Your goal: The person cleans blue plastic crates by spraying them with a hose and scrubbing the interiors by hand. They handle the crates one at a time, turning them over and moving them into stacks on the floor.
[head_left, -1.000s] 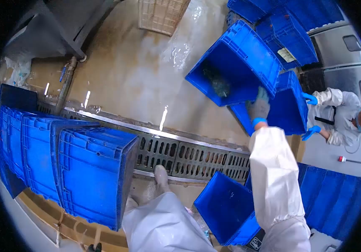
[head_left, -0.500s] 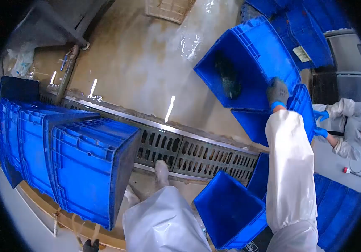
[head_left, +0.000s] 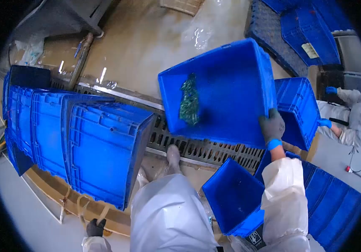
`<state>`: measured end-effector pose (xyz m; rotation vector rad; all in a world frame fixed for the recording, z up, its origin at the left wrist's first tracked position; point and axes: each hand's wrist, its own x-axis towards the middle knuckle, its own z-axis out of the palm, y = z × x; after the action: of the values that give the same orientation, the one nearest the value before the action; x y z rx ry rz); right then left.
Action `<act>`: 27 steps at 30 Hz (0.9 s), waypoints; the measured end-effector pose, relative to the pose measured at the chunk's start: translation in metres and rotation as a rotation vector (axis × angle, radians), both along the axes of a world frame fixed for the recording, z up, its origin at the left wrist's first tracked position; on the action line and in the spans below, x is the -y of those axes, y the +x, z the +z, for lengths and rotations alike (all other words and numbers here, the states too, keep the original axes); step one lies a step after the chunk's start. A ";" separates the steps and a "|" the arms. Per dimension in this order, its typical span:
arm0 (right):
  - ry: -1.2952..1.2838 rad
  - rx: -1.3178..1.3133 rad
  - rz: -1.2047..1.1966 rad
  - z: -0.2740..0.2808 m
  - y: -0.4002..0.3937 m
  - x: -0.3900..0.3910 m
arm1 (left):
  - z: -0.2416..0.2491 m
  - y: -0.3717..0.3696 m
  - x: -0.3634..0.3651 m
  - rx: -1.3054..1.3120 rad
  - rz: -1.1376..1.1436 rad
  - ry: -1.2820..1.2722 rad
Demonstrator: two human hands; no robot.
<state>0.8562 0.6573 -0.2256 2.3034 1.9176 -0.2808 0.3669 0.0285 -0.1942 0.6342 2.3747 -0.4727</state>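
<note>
My right hand [head_left: 272, 127], in a grey glove with a blue cuff, grips the right edge of a large blue crate [head_left: 231, 90]. That crate is tilted with its open side toward me, and a crumpled green bundle [head_left: 189, 101] lies inside at its left. Down at the lower left, my left hand [head_left: 96, 227], in a dark glove, is closed on a yellowish strap [head_left: 103, 213] beside the brown ledge. Just left of my legs stands a row of blue crates [head_left: 100, 149]. An open blue crate [head_left: 233, 197] rests below the held one.
A co-worker in white with blue gloves [head_left: 348, 113] stands at the right, one hand near another blue crate [head_left: 300, 109]. A slotted drain grate [head_left: 197, 150] crosses the wet floor. More blue crates [head_left: 332, 197] are at the lower right, others [head_left: 308, 33] at the upper right.
The gripped crate has swung left and toward me, showing more of its inside and the green bundle. My left hand has come further into view. The co-worker's hands have moved apart.
</note>
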 end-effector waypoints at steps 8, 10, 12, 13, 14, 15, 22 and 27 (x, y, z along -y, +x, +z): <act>0.013 -0.044 -0.121 -0.082 0.060 0.144 | 0.010 -0.013 -0.004 0.169 0.083 -0.029; 0.067 -0.041 -0.134 -0.088 0.054 0.151 | 0.008 -0.015 -0.001 0.128 0.014 -0.073; 0.071 0.010 -0.133 -0.090 0.054 0.147 | 0.001 -0.012 0.012 0.111 -0.042 -0.072; 0.049 0.053 -0.134 -0.091 0.052 0.144 | -0.003 -0.012 0.021 0.120 -0.047 -0.064; 0.026 0.092 -0.133 -0.094 0.049 0.142 | -0.006 -0.013 0.029 0.124 -0.050 -0.055; 0.082 0.182 -0.097 -0.096 0.042 0.142 | -0.007 -0.012 0.035 0.125 -0.048 -0.043; 0.056 -0.230 0.336 -0.150 -0.074 0.163 | -0.016 0.000 0.039 0.137 0.005 -0.030; -0.310 -0.445 0.120 -0.306 -0.135 0.170 | -0.010 0.015 0.029 0.117 0.005 -0.015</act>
<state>0.7210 0.4870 -0.5313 2.0339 2.0052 -1.0709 0.3816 -0.0005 -0.2042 0.6315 2.2600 -0.4380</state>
